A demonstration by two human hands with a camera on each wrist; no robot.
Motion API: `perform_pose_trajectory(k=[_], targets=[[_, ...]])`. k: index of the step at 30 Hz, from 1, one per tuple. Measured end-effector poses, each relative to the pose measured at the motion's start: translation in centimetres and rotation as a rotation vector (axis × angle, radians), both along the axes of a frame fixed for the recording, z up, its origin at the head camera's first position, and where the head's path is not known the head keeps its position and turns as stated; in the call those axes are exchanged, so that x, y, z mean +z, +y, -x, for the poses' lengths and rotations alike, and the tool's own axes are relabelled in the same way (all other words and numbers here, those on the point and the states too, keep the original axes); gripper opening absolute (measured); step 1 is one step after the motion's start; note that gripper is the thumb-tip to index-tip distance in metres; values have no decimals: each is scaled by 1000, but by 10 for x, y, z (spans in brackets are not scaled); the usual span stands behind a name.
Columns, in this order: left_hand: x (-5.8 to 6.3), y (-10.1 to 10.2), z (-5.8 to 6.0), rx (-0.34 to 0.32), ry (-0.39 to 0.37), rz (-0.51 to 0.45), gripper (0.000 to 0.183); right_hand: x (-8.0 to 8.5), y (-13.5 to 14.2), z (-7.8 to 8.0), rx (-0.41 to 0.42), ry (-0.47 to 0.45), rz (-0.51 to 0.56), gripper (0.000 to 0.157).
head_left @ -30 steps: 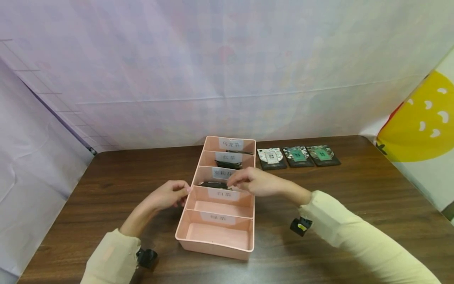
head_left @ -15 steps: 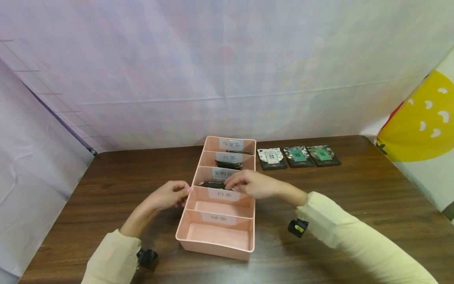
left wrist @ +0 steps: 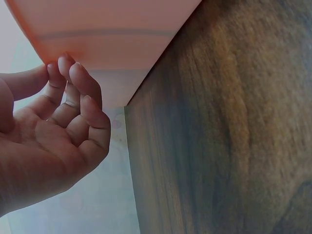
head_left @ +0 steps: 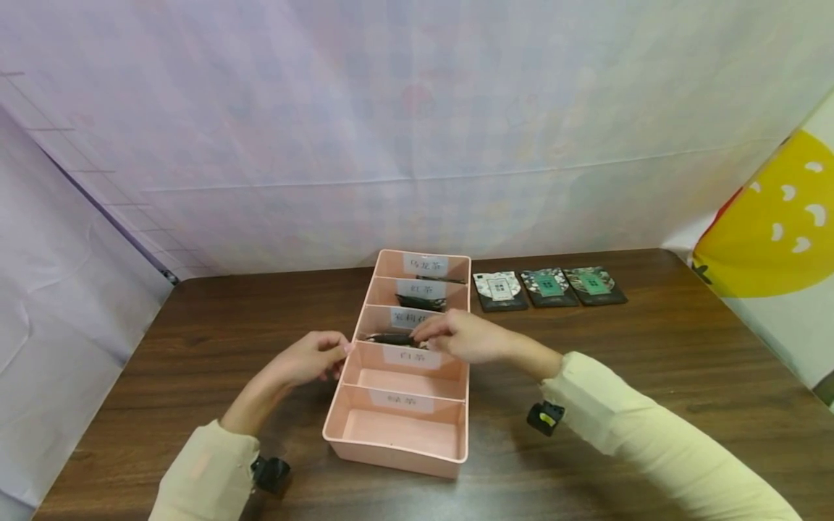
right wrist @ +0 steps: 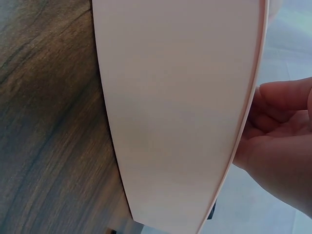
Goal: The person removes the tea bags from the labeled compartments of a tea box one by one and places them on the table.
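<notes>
Left hand (head_left: pixel 311 358) on one side, pink tea box (head_left: pixel 397 462) in the middle, right hand (head_left: pixel 472 338) in from the other.
So just left of center, the left hand's thumb and fingertips are together, pinching the box's rim. The box fills the lower center: plain pink, five slots, white labels with Chinese writing. Middle slot has a dark tea sachet (head_left: pixel 389 339), mostly just its edge showing. The right hand's bent fingers are at that sachet's right end; can't tell if they're actually gripping it, tips are hidden. Right of center, three flat sachets (head_left: pixel 548 287) lie in a row on the wood table (head_left: pixel 228 325), one white-labeled, two green.
</notes>
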State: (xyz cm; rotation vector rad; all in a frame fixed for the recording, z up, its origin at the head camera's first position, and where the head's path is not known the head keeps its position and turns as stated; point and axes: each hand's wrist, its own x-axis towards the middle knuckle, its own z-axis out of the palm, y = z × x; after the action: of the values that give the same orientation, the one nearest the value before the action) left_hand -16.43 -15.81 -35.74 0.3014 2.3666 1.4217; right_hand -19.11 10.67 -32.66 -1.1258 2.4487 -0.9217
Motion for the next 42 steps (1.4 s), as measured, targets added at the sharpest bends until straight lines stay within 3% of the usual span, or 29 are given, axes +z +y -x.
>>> perform_pose_trajectory(k=[34,42], targets=[[3,0,0,5,-6,8,17,22,19,7,-66,69,65,27],[3,1,-1,4,-7,9,17,29,23,8,-103,18,52,28]])
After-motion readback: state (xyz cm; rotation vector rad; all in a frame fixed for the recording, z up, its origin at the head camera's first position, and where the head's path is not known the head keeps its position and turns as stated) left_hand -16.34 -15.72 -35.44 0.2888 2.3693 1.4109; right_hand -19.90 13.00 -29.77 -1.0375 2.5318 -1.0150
